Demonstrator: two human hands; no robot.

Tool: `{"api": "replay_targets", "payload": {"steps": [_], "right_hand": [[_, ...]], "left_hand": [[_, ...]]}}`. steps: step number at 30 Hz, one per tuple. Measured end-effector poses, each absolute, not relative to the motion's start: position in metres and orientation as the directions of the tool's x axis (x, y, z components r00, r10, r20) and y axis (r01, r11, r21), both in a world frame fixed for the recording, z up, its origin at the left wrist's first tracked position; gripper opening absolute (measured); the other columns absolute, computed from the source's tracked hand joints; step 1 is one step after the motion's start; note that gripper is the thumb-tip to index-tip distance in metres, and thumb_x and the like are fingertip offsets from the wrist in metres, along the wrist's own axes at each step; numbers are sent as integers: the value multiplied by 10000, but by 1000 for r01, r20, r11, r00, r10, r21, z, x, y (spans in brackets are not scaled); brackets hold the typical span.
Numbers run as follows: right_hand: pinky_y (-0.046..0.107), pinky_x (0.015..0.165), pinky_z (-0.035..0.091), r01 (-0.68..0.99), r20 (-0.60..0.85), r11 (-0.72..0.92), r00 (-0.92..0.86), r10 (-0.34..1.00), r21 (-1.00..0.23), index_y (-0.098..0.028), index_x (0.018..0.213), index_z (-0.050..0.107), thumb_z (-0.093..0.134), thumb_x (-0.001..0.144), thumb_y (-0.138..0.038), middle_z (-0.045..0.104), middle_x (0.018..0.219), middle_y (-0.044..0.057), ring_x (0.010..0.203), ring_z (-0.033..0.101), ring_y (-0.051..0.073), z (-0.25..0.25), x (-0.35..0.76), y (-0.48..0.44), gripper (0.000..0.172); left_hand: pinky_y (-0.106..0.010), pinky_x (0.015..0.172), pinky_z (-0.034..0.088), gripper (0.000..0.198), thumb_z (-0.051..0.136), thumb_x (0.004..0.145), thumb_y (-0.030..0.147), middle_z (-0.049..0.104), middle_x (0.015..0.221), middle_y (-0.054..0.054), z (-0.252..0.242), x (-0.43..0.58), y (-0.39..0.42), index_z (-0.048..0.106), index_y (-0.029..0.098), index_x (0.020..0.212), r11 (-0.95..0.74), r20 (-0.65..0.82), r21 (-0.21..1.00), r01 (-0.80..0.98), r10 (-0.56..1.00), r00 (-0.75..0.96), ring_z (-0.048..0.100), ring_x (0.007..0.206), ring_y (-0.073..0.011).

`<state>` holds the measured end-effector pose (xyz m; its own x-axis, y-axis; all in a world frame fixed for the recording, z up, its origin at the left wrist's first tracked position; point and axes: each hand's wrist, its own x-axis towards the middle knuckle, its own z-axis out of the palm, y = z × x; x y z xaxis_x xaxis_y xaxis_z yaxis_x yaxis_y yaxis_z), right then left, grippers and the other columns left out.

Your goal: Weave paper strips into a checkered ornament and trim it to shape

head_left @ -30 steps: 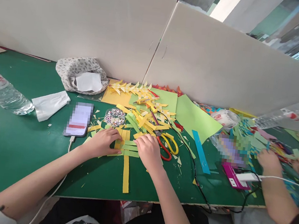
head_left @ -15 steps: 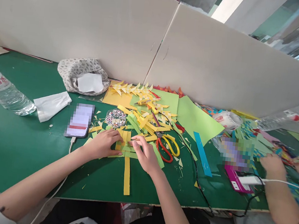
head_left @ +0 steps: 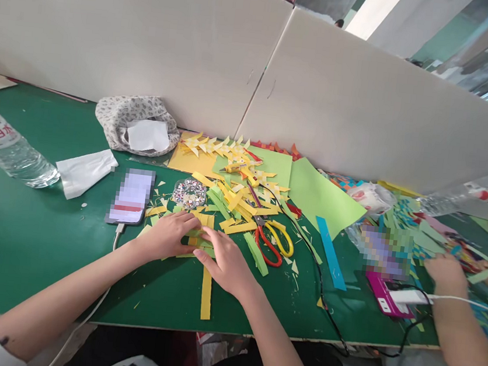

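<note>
The person's left hand [head_left: 170, 236] and right hand [head_left: 230, 263], both loosely half-curled, touch woven paper strips [head_left: 206, 290], any pinch hidden, with scissors [head_left: 260, 220] between two and three o'clock.

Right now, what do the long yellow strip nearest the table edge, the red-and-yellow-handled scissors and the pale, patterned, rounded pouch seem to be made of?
The yellow strip: probably matte paper or thin card; flat, crisp edges.
The scissors: handles likely smooth plastic, by their bright, even colour; greyish near the pivot, probably metal.
The pouch: seemingly soft, matte cloth, by its sagging folds.
</note>
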<state>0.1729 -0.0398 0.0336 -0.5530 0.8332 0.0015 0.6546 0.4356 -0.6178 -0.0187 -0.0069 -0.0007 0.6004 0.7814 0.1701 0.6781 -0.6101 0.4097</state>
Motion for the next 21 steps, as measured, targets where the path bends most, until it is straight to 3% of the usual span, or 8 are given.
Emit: {"api": "replay_targets", "payload": {"steps": [4,7,11,13,17,21], "right_hand": [[351,888,444,635,9,397,-524,852,-663,-263,1263,373,433,884,-319,571,1192,54,1102,528,189,36,178,-37,387],[304,811,452,647,0,412,-537,844,-642,-239,1038,524,521,796,-184,612,1020,35,969,564,177,41,191,-35,248],[209,571,389,672,-228,424,-659,716,-607,-227,837,568,530,673,-45,583,703,-36,643,534,111,46,207,-34,248],[198,507,318,713,-331,395,-648,685,-579,-230,855,569,543,656,-45,562,647,-54,577,492,96,47,209,-34,274],[195,478,244,772,-436,322,-592,678,-548,-229,892,552,702,607,-209,506,612,-76,541,446,83,47,204,-36,322],[196,473,233,748,-372,327,-598,710,-577,-228,852,546,679,654,-240,459,575,-84,494,410,69,44,196,-38,239]], "left_hand": [[-311,636,421,275,537,787,442,572,871,-48,1,-19,-6,544,196,910,-630,154,377,679,766,624,533,798,-208],[-311,645,422,314,539,780,483,573,883,-44,2,-20,-6,552,199,914,-621,142,390,680,770,622,530,803,-206],[-315,674,422,305,557,770,471,578,900,-40,2,-20,-6,559,202,915,-611,140,403,682,777,613,529,831,-207],[-309,674,421,303,563,766,467,577,905,-37,1,-20,-6,562,205,918,-603,140,408,685,783,606,529,841,-205],[-303,671,421,300,566,763,460,580,911,-36,0,-20,-6,563,205,921,-602,132,398,692,784,606,530,841,-203],[-303,657,421,304,571,758,463,582,909,-38,1,-19,-7,563,202,914,-603,139,393,694,785,603,529,835,-205]]}}
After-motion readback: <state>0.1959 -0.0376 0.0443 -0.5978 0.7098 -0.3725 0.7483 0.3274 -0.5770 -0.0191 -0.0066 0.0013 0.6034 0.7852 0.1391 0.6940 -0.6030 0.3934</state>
